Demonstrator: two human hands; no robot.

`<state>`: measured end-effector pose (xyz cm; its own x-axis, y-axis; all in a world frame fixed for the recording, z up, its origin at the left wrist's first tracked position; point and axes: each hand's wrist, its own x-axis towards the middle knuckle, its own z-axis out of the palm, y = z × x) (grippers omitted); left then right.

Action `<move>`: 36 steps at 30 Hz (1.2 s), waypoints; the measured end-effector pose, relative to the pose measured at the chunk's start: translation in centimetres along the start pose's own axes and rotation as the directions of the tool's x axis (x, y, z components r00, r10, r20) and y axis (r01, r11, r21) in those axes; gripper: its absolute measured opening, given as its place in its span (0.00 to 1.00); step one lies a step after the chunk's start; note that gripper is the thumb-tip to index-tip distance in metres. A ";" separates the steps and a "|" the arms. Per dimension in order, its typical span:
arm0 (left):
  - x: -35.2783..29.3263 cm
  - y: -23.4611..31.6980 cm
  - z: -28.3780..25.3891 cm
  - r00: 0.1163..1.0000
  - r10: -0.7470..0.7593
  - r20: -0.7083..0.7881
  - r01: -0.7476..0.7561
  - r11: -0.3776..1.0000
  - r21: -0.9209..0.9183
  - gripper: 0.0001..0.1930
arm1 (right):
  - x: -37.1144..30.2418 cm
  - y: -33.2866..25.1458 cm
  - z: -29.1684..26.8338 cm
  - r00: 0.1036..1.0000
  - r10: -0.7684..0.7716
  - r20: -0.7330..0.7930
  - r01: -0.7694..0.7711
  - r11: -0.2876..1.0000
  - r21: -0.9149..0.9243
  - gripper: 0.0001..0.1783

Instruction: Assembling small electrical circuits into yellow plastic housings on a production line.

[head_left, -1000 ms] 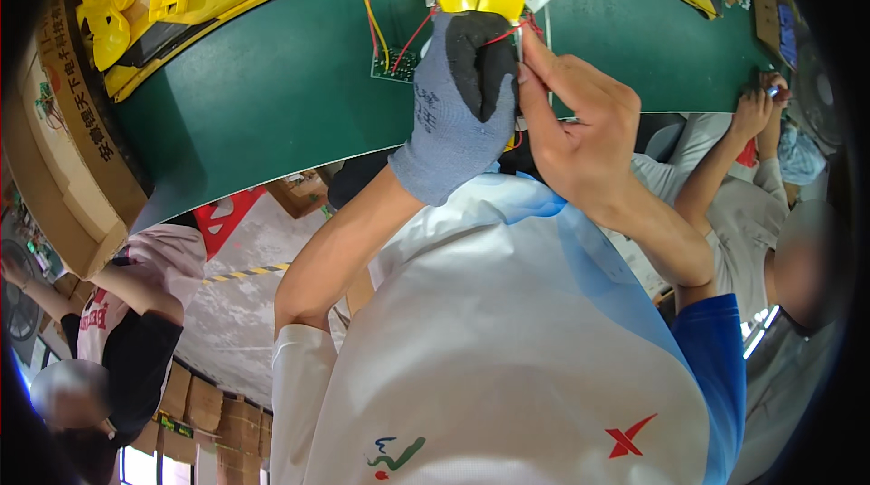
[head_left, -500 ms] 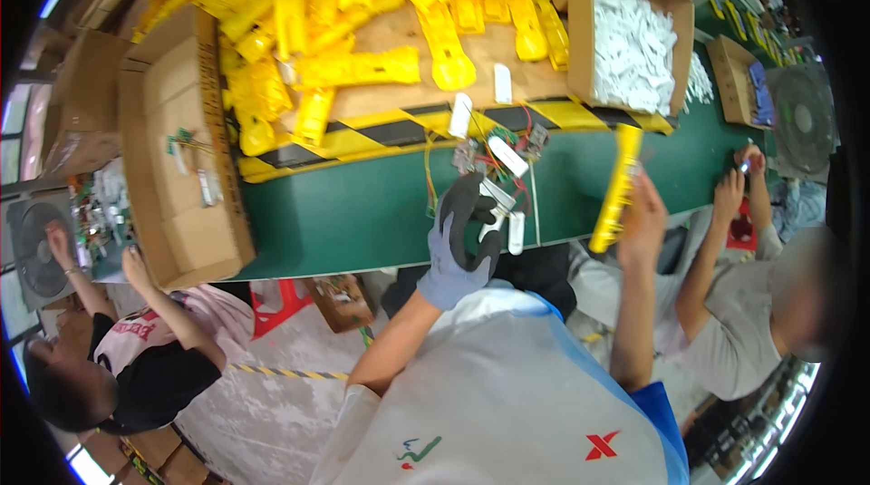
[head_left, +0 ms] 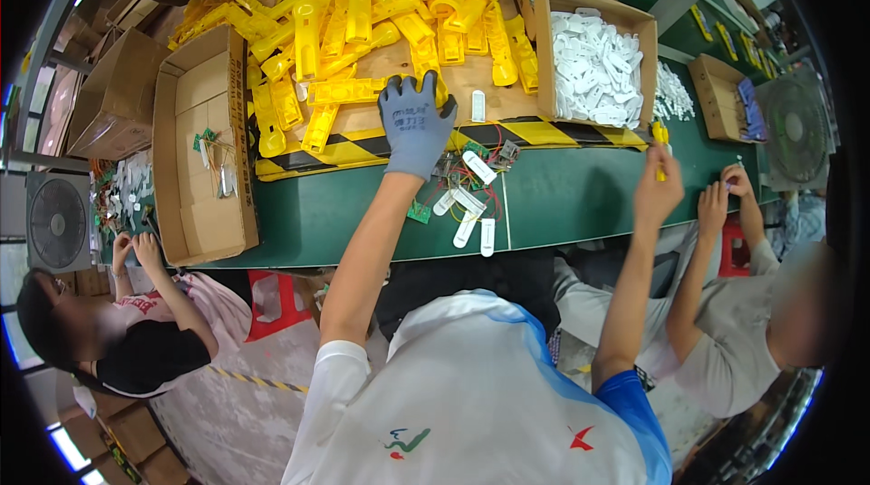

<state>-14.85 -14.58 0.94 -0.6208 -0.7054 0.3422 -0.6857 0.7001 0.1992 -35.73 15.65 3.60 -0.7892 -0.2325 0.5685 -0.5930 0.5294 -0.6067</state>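
Note:
My left hand [head_left: 417, 127], in a grey glove with dark fingertips, reaches over the front of a heap of yellow plastic casings [head_left: 358, 18]. Its fingers curl over the round-ended yellow casing [head_left: 424, 57], partly covered by the hand. Off to the right, my bare right hand [head_left: 658, 195] grips another yellow casing [head_left: 661, 135], held upright above the green bench. Between the hands lie several white plastic covers [head_left: 478, 168] among thin coloured wires and small green circuit boards [head_left: 419, 211]. A single white cover [head_left: 478, 106] rests on the wooden board.
A cardboard box of white parts [head_left: 542, 50] stands at the back right, and a long cardboard box [head_left: 172, 168] at the left. Yellow-black tape [head_left: 353, 151] edges the board. Co-workers sit at both sides; one person's hands [head_left: 720, 199] are near my right hand.
My left hand has moved from the white covers and wires forward onto the yellow casings. My right hand has shifted right, and the casing in it has turned more end-on.

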 end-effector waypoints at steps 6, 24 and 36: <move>-4.7 -2.8 -6.3 0.949 -0.146 -0.279 -0.040 0.824 -0.566 0.15 | -4.5 -12.3 6.6 0.837 -0.175 0.519 0.033 0.962 0.270 0.13; -2.9 -3.5 -3.0 0.987 -0.158 -0.008 0.153 0.970 -0.190 0.20 | -4.1 -16.3 15.7 0.543 0.034 0.839 -0.159 0.985 0.063 0.17; -8.2 -7.5 -7.6 0.666 -0.739 -0.099 0.022 0.152 -0.988 0.09 | 1.6 -17.9 8.3 0.921 0.046 0.387 -0.364 0.457 0.812 0.08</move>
<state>-1.74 -13.15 3.61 0.1311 -0.9765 0.1711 0.2576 0.2002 0.9453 -27.69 -0.98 10.76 -0.8159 -0.5056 0.2806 -0.1134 -0.3359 -0.9351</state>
